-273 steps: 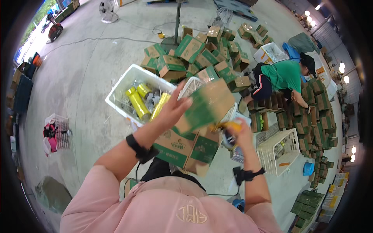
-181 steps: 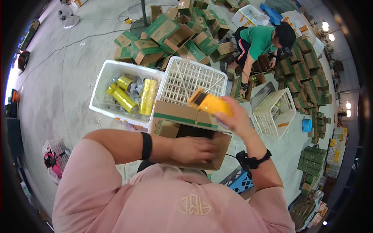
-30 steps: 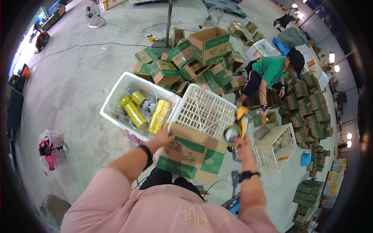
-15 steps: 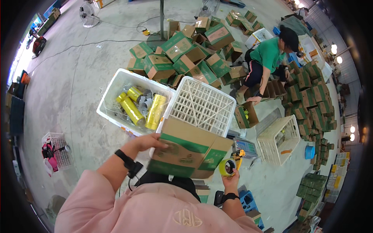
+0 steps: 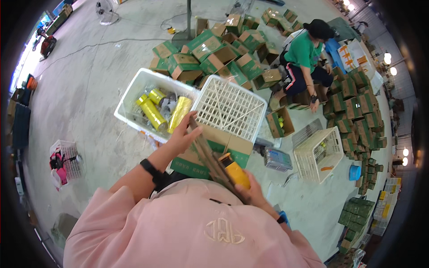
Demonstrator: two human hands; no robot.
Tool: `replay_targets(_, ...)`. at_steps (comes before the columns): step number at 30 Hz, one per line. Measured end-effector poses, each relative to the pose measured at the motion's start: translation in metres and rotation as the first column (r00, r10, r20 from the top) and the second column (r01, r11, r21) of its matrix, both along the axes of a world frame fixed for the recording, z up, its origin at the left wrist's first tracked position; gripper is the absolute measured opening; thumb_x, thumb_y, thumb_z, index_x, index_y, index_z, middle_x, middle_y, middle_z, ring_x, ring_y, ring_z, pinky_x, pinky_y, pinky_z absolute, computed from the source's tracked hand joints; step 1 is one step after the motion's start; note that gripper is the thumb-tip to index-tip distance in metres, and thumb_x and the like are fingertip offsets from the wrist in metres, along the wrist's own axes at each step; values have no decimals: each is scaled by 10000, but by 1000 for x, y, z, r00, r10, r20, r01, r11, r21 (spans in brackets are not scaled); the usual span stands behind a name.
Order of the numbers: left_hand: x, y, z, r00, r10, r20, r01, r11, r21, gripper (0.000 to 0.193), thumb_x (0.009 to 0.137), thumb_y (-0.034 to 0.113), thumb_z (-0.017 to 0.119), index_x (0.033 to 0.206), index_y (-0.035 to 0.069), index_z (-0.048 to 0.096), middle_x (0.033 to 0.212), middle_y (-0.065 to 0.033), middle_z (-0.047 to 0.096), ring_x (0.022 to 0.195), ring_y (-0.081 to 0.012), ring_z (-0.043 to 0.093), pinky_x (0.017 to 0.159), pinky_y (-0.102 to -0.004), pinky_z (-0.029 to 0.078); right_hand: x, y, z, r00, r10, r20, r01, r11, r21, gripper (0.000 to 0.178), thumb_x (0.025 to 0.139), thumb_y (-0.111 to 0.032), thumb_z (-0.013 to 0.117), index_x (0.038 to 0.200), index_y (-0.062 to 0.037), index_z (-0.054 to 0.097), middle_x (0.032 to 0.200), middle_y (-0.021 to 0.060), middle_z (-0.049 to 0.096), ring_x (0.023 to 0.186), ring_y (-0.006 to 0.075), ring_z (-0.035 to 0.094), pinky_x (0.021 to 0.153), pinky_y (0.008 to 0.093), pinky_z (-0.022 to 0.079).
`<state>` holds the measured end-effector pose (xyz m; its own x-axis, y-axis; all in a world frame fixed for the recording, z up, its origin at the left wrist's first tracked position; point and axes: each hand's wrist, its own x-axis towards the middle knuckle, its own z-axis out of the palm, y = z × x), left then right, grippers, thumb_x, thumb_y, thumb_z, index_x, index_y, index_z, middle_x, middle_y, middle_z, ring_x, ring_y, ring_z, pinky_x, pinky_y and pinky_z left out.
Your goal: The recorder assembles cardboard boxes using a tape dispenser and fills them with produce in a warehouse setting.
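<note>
Left hand (image 5: 182, 136) pinches flat cardboard (image 5: 208, 154) near an edge of the crate (image 5: 230, 106); right hand (image 5: 255, 191) clasps a tape dispenser (image 5: 237, 174).

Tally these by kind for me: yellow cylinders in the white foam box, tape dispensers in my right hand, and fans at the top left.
Yellow cylinders in the white foam box: 3
Tape dispensers in your right hand: 1
Fans: 1
Total: 5

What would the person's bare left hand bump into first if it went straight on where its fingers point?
Past the thin brown cardboard it holds, the left hand would probably meet the white plastic lattice crate, near its left edge, though depth is unclear.
</note>
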<state>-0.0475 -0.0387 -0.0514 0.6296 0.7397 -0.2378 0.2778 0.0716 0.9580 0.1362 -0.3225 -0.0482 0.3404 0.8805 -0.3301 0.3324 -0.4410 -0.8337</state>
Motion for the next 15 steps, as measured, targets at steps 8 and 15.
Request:
replay_targets(8,-15,6,-17,980,19,199,-24,1000,20,584,870,210,630,1371,88,356,1186,-94,512,1093,-164,458,974,-290,346,31,67,38,717,206,666,-182,978,-106,545,777,-423,684,1144,-42,556,1016,162,614,940,331,607,780,407,501)
replay_targets(15,-36,8,37,928,-359,97,316,898,305,266,863,126,627,1108,59,551,1062,-96,551,983,-243,554,838,-350,468,62,143,61,722,67,688,-164,984,76,619,723,-466,711,1159,-56,553,949,133,591,863,325,600,725,408,504)
